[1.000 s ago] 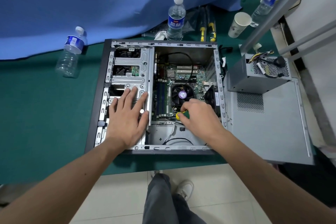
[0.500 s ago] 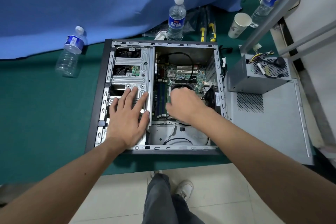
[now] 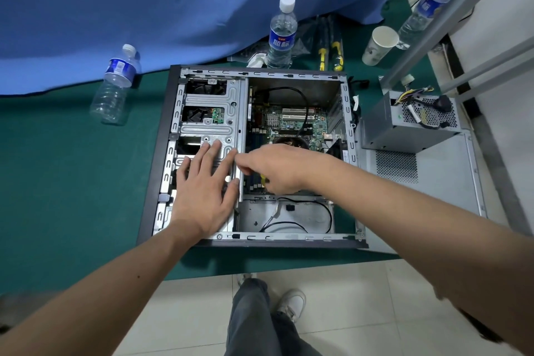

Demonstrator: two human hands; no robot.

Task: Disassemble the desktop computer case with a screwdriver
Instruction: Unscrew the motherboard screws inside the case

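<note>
L hand (image 3: 203, 196) flat on drive cage (image 3: 212, 113); R hand (image 3: 277, 167) grips screwdriver (image 3: 263, 179).

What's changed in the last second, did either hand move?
The right hand, with a yellow-handled screwdriver in its grip, swung left from beside the CPU fan toward the drive cage. The left hand stayed flat on the cage; the case didn't move.
</note>
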